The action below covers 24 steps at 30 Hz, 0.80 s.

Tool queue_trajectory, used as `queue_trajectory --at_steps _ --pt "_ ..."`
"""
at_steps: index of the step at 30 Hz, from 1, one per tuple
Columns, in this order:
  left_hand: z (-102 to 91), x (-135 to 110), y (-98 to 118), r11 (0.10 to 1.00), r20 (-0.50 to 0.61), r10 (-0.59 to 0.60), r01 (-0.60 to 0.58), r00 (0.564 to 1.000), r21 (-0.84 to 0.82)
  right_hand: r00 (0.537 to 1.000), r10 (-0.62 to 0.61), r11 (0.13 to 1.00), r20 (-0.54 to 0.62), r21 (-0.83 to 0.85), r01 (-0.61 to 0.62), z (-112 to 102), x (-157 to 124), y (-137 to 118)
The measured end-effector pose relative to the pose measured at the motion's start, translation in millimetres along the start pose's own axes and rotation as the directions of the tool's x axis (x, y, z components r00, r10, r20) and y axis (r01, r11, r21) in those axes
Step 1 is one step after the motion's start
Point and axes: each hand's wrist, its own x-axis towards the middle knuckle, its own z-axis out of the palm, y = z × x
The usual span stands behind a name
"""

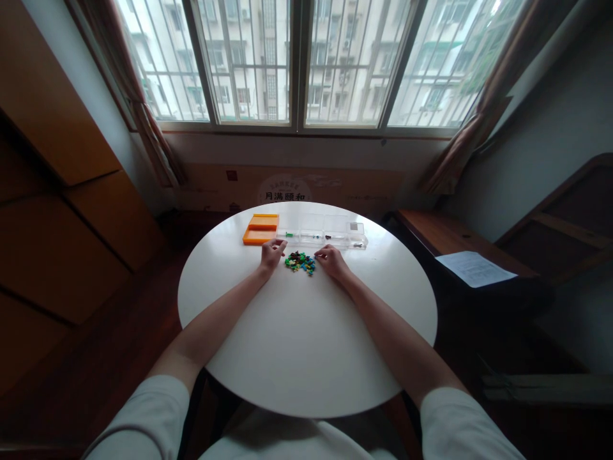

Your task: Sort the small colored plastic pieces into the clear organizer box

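A small heap of tiny green, blue, yellow and brown pieces, which look like toy building bricks, lies on the white round table. My left hand is just left of the heap, its fingers closed in a pinch near the front of the clear box. At the heap's right edge, my right hand also pinches with its fingertips. Whatever either hand may hold is too small to make out. Behind the heap stands a clear compartment box with a few small pieces in separate compartments.
An orange tray adjoins the clear box on its left. To the right of the table is a low wooden bench with a white paper sheet on it. A long printed carton rests under the window.
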Motion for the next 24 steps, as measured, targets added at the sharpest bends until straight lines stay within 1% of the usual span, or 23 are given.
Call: queue_trajectory --at_steps 3,5,7,9,11,13,15,17,20,24 --pt "0.8 0 -1 0.999 0.015 0.012 -0.012 1.0 0.036 1.0 0.009 1.0 0.006 -0.022 -0.009 -2 0 -3" --pt "2.2 -2 -2 0.995 0.066 0.061 -0.066 0.996 0.079 1.0 0.002 0.999 0.021 -0.034 -0.001 -3 -1 -5" --pt "3.5 -4 -1 0.976 0.142 0.156 -0.174 0.978 0.129 0.999 -0.009 0.999 0.034 -0.036 0.01 -2 -1 -5" --pt "4.2 -7 0 0.935 0.213 0.264 -0.304 0.941 0.184 1.0 -0.004 1.0 0.03 -0.01 0.005 -1 -1 -5" --pt "3.9 -11 3 0.877 0.274 0.338 -0.407 0.9 0.255 0.999 0.027 0.997 0.027 0.078 -0.029 -1 1 -4" --pt "2.8 -16 7 0.816 0.329 0.365 -0.469 0.871 0.337 0.996 0.067 0.969 0.058 0.233 -0.078 -1 2 -5" --pt "1.6 -21 11 0.755 0.365 0.378 -0.511 0.851 0.411 0.991 0.085 0.906 0.107 0.405 -0.121 -3 3 -9" --pt "1.0 -25 15 0.703 0.403 0.399 -0.557 0.824 0.442 0.986 0.09 0.837 0.143 0.526 -0.153 -6 2 -15" --pt "1.5 -28 19 0.644 0.452 0.442 -0.625 0.775 0.442 0.983 0.091 0.784 0.16 0.597 -0.17 -8 0 -24" --pt "3.4 -29 20 0.602 0.454 0.497 -0.671 0.74 0.434 0.984 0.055 0.774 0.169 0.615 -0.149 -7 -3 -32"
